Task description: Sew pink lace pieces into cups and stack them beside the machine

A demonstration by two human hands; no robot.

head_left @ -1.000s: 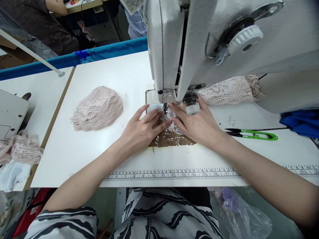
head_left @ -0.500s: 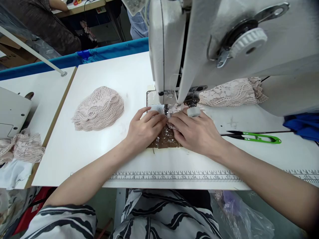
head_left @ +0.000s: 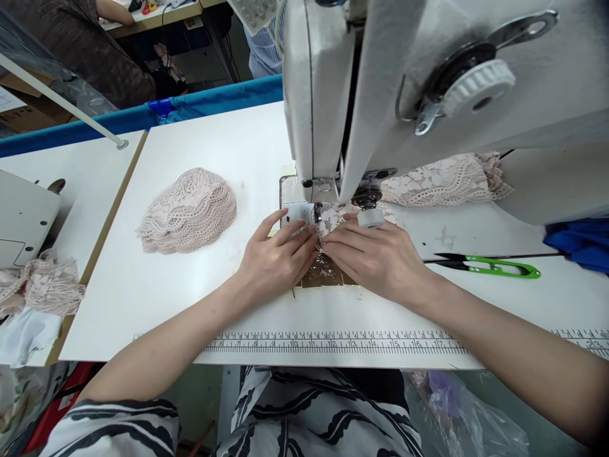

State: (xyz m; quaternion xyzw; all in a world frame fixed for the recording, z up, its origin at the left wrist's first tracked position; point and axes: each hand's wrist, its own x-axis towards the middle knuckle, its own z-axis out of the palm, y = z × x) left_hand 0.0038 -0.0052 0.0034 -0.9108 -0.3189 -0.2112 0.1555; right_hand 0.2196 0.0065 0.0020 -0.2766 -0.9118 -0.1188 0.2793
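Observation:
A pale pink lace piece [head_left: 330,217] lies under the sewing machine's needle area, beside the presser foot [head_left: 318,212]. My left hand [head_left: 280,255] rests left of the foot, its fingertips bunched at the lace's near edge and the index finger reaching toward the metal plate [head_left: 297,212]. From the right, my right hand [head_left: 378,257] pinches the same lace, fingers together over it. Both sets of fingertips almost meet just in front of the foot. The hands hide part of the lace, and its exact hold under the fingers is hard to see.
A lace stack [head_left: 188,212] sits on the white table at left; more lace [head_left: 447,181] lies behind the machine head [head_left: 328,95]. Green thread snips [head_left: 504,266] and blue cloth [head_left: 580,244] are at right. A printed ruler [head_left: 333,343] follows the front edge. People sit beyond.
My right fingers have drawn closer together, and more lace shows beside the foot. My left hand has shifted slightly at the lace edge. The whole view has moved a little.

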